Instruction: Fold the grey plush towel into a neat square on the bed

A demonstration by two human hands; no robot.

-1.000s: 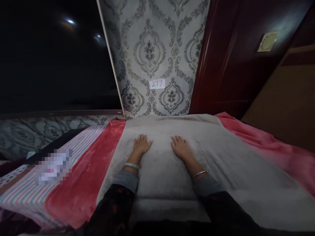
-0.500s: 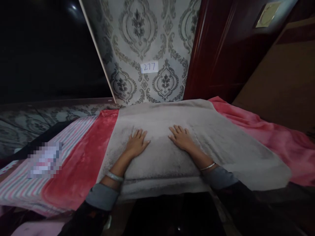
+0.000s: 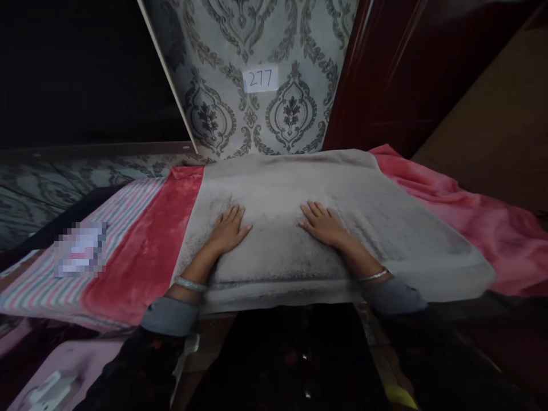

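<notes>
A folded grey plush blanket [image 3: 385, 211] lies across a red blanket [image 3: 154, 251] on a bed. My left hand [image 3: 228, 230] rests flat on the grey blanket's left half, fingers stretched out and slightly apart. My right hand [image 3: 323, 224] lies flat on it a short way to the right, fingers also extended. Both palms press down on the fabric and hold nothing. A metal bangle shows on each wrist, above grey cuffs and dark sleeves.
A striped sheet [image 3: 51, 274] covers the bed's left side, with a blurred patch on it. Patterned wallpaper with a label reading 277 [image 3: 260, 79] rises behind the bed. A dark red wooden panel [image 3: 385, 74] stands to the right. A pink object [image 3: 55, 377] lies low at left.
The view has tilted down and pulled back, showing the blanket's near folded edge and dark space below it. Both hands stay flat on the grey blanket, a little further apart.
</notes>
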